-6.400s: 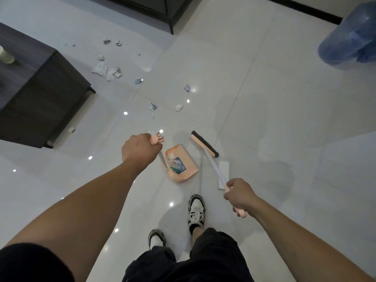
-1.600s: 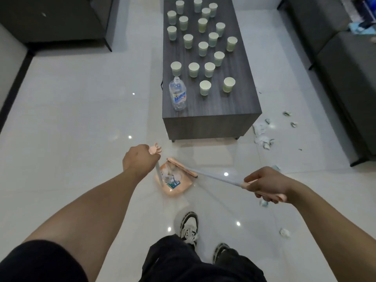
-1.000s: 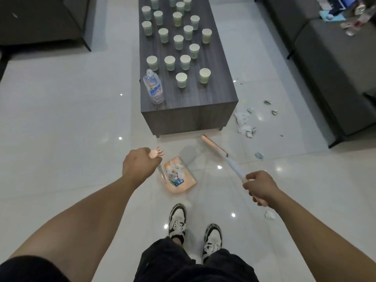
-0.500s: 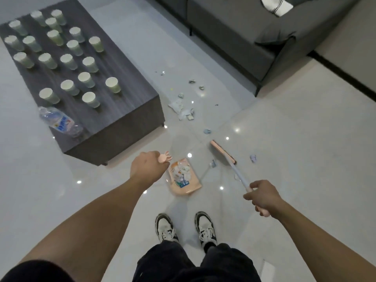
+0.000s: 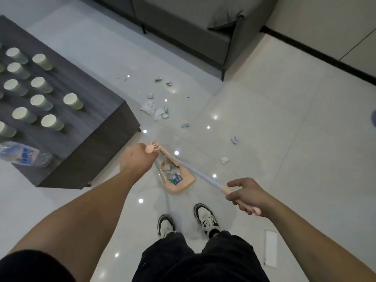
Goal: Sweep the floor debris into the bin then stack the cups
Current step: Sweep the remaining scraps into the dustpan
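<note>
While the person stands over the pink dustpan, the cups sit well off to its left, upright and unstacked in rows on the dark coffee table, with a water bottle lying on its side at the table's near edge. Just left of the dustpan, the left hand has its fingers curled tight round the top of the pan's long handle. The pan itself rests on the tile floor with paper scraps already in it, and the broom head sits right at its far edge. Beyond the dustpan, more debris is scattered near the grey sofa, plus a few bits off to the right. To the dustpan's right, the right hand grips the broom's pink handle end, forefinger sticking out straighter than the rest.
</note>
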`<state>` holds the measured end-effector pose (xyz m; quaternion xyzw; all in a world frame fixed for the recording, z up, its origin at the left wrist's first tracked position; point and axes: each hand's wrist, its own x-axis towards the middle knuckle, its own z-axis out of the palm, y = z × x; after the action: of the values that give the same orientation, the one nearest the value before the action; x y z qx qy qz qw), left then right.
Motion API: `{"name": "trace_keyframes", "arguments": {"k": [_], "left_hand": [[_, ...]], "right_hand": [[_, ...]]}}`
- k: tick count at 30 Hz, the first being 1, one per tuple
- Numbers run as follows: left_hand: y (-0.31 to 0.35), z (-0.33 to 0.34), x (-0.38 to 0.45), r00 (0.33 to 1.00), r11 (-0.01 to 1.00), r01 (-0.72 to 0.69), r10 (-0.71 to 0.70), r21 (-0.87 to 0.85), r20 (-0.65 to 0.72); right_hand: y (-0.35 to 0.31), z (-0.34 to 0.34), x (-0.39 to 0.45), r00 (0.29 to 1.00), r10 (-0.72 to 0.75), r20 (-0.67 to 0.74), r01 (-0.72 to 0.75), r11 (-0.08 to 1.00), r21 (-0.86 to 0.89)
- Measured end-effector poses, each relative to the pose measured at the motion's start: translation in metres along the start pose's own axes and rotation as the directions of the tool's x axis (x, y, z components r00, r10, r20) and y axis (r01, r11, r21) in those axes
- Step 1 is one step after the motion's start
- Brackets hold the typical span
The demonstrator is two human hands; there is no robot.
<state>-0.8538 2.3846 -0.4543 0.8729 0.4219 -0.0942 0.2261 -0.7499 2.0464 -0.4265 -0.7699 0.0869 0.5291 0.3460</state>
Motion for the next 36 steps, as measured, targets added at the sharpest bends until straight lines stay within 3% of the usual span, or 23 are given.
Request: {"name": "trace_keyframes", "arguments": {"k": [9,19,23,28,36], "left_hand": [[0.061,0.005,0.008,0.974,0.967,-0.224,0.219,0.124,0.052],[0.147,0.052,0.004,0.977,0.976,-0.211,0.21,0.052,0.037],[0.176,0.083,0.0,0.984,0.982,-0.179,0.177,0.062,0.036],[0.195,0.093,0.004,0.986,0.983,-0.167,0.165,0.082,0.027],[0.208,0.088,0.009,0.982,0.978,-0.187,0.185,0.089,0.034]], "right_hand": [[0.021,-0.032,-0.008,0.962,-0.024,-0.27,0.036,0.999,0.039],[0.042,-0.14,0.053,0.894,0.052,-0.444,-0.036,0.998,0.043],[0.051,-0.17,0.07,0.923,0.075,-0.377,-0.09,0.996,-0.024],[0.067,-0.159,0.05,0.975,0.135,-0.179,-0.153,0.984,-0.093],[0.081,-0.153,0.0,0.992,0.124,-0.018,-0.121,0.984,0.13]]}}
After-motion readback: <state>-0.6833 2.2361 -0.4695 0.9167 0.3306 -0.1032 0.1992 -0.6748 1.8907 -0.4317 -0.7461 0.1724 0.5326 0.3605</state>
